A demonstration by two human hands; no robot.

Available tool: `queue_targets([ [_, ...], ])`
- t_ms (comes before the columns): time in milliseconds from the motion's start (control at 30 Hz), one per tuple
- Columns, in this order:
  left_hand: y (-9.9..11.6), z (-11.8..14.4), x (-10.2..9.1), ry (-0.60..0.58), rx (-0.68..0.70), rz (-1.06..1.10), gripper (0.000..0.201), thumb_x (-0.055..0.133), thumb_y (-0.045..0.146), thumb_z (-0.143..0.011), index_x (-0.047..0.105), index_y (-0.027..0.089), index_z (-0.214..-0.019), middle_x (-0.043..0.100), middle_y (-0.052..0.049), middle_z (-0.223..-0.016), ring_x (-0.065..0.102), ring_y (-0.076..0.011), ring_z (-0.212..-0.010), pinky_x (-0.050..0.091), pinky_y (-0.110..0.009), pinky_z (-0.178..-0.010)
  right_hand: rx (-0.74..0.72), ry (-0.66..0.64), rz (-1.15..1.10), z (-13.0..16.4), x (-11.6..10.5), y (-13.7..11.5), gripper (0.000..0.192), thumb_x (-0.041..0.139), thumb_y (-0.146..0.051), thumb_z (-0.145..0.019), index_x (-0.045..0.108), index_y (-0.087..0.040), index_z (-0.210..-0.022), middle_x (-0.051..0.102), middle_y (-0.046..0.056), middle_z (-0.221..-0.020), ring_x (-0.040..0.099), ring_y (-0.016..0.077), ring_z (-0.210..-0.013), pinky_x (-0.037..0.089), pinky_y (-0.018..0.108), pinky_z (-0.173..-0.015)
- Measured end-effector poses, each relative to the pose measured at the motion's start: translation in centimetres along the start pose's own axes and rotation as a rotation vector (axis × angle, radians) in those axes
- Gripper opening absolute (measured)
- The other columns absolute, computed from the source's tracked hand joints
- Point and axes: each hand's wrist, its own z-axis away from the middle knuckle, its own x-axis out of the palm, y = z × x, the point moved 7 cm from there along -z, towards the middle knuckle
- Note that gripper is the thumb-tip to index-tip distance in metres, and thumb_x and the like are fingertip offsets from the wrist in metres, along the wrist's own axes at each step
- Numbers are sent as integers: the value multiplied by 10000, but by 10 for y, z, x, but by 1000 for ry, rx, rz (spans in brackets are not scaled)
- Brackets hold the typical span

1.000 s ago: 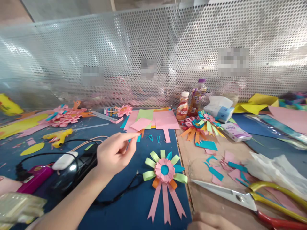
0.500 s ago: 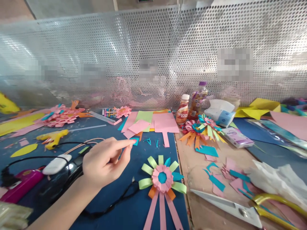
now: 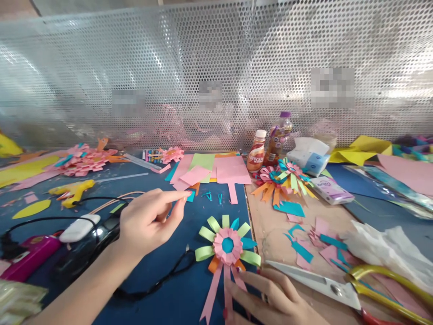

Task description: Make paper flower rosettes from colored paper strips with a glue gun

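My left hand [image 3: 152, 221] hovers left of centre with thumb and index finger pinched together. A small teal paper piece [image 3: 191, 196] shows right behind the fingertips; whether they hold it I cannot tell. My right hand [image 3: 274, 295] reaches in at the bottom, its fingers spread over the pink tails [image 3: 212, 293] of a paper rosette [image 3: 227, 246]. The rosette lies flat, with a teal centre, a pleated pink ring, green loops, teal points and orange pieces. Beyond it lie thin teal strips [image 3: 207, 196].
Large scissors [image 3: 324, 284] lie at right beside paper scraps [image 3: 302, 251] and crumpled tissue [image 3: 379, 246]. A yellow glue gun [image 3: 74, 192] and black cables lie at left. Two bottles [image 3: 256, 152], finished rosettes [image 3: 270, 178] and coloured sheets [image 3: 233, 169] sit near the perforated metal screen [image 3: 145, 81].
My right hand has come in from the bottom onto the rosette's tails. My left hand keeps its pinch in nearly the same place. The view has shifted slightly.
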Motion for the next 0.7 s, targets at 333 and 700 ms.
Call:
queue_targets([
  [333,-2,2,2,-23,14,12,175,616,81,-747,663,190,-875,411,87,-426,380,-59,-412,345,-206,-455,10,55,-69,1,4,-2,207,461,-273,-919,656,-337,-947,653,-115,-1123,573,125,-1030,356,323,-998],
  [700,-10,1,3,-20,-13,-35,151,626,108,-746,667,201,-858,435,88,-410,380,-55,-375,349,-199,-448,-22,-63,-15,-1,4,-3,143,554,-327,-874,633,-323,-994,667,-78,-1103,578,128,-1046,427,306,-942],
])
